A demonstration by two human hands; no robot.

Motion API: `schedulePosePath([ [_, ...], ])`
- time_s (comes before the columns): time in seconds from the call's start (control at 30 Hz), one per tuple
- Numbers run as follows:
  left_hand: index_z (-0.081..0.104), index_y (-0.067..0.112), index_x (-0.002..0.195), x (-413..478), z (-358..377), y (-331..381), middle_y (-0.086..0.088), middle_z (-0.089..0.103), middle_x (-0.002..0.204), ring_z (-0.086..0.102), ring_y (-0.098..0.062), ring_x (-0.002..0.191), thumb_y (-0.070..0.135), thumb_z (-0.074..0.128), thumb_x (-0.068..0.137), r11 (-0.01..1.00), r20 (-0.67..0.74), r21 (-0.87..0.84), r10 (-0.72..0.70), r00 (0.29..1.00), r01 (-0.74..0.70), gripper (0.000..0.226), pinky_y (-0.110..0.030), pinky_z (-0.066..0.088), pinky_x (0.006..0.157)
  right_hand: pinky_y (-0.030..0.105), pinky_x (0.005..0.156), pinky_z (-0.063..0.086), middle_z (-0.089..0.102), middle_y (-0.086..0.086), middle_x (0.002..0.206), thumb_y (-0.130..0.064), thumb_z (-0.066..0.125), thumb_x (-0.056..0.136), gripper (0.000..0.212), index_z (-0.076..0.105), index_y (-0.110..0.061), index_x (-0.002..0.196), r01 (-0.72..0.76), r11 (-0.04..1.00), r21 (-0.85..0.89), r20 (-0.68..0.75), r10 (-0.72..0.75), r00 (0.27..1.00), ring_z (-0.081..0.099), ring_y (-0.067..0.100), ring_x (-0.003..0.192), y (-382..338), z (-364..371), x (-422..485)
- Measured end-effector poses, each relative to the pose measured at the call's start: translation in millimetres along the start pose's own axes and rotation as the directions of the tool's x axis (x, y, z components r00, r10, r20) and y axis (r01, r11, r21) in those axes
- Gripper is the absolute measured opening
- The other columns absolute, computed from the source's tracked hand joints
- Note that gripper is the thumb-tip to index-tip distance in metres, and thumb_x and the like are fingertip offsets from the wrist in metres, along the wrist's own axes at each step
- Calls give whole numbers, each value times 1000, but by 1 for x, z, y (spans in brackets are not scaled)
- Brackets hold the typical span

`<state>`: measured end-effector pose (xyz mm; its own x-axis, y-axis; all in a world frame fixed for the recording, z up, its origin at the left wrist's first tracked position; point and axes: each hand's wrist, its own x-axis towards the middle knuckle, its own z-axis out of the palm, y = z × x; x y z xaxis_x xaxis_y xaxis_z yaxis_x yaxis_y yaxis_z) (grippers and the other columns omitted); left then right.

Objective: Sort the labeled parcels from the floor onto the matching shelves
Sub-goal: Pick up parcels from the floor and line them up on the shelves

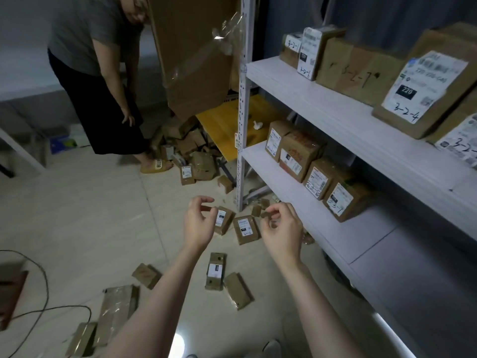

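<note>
The parcels are brown cardboard, matt where bare and glossy where clear tape wraps them. Their labels are white paper. The floor is smooth pale tile with a faint sheen. The shelves are smooth, matt white boards on a perforated metal post. The carton is matt cardboard with shiny, crinkled tape.
</note>
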<state>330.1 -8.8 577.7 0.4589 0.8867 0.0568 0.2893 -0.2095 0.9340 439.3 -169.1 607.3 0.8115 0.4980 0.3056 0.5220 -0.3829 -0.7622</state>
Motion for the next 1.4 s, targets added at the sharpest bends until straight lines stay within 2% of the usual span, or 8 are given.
schedulePosePath([
  [0.27, 55, 9, 120, 25, -60, -56, -4, 55, 121, 61, -17, 94, 17, 62, 89, 987, 104, 149, -78, 991, 62, 33, -32, 50, 76, 32, 70, 51, 60, -3, 96, -5, 71, 76, 19, 64, -16, 89, -89, 995, -51, -48, 86, 995, 53, 7, 81, -37, 54, -25],
  [0.37, 54, 7, 123, 29, -67, -73, -4, 53, 123, 61, -19, 96, 22, 63, 90, 973, 184, 224, -95, 978, 53, 38, -33, 51, 78, 24, 68, 41, 60, -2, 94, -3, 70, 73, 19, 65, -15, 87, -145, 986, -82, -73, 139, 988, 51, 10, 80, -35, 67, -31],
  [0.53, 50, 7, 127, 40, -62, -102, -8, 46, 131, 60, -23, 99, 25, 64, 89, 917, 342, 398, -181, 922, 33, 45, -36, 50, 86, 29, 71, 46, 62, 1, 99, -5, 71, 76, 18, 65, -15, 89, -259, 957, -131, -54, 254, 966, 59, 17, 84, -18, 81, -28],
  [0.7, 47, 7, 128, 59, -32, -121, -11, 42, 134, 58, -29, 105, 31, 65, 87, 853, 414, 520, -297, 860, 44, 51, -38, 48, 93, 14, 68, 33, 59, 0, 104, -9, 74, 79, 16, 66, -13, 92, -334, 929, -158, -43, 331, 943, 54, 6, 85, 9, 88, -8],
  [0.83, 47, 6, 130, 83, 3, -127, -12, 42, 135, 56, -31, 110, 34, 67, 86, 830, 412, 553, -347, 843, 72, 56, -36, 45, 94, 26, 75, 48, 59, 2, 113, -13, 74, 81, 20, 65, -14, 100, -378, 907, -185, 15, 388, 922, 59, 14, 97, 41, 105, 21],
  [0.97, 46, 6, 131, 118, 36, -129, -13, 41, 135, 54, -32, 114, 35, 68, 86, 823, 409, 563, -362, 838, 81, 58, -36, 43, 96, 28, 78, 48, 56, 3, 119, -19, 74, 83, 29, 62, -16, 109, -442, 856, -268, 122, 485, 866, 58, 21, 107, 76, 139, 66],
  [1.13, 46, 5, 129, 165, 67, -135, -14, 42, 135, 52, -33, 117, 36, 69, 86, 812, 393, 576, -374, 840, 93, 58, -36, 43, 97, 35, 90, 50, 50, 8, 129, -25, 75, 82, 46, 57, -14, 122, -483, 808, -338, 222, 567, 793, 53, 26, 118, 113, 193, 108],
  [1.4, 45, 8, 132, 191, 114, -189, -10, 43, 134, 49, -29, 121, 38, 69, 84, 764, 423, 637, -460, 781, 105, 61, -38, 44, 98, 36, 94, 48, 43, 10, 137, -35, 76, 78, 60, 52, -14, 128, -452, 765, -460, 256, 601, 757, 46, 28, 124, 179, 244, 135],
])
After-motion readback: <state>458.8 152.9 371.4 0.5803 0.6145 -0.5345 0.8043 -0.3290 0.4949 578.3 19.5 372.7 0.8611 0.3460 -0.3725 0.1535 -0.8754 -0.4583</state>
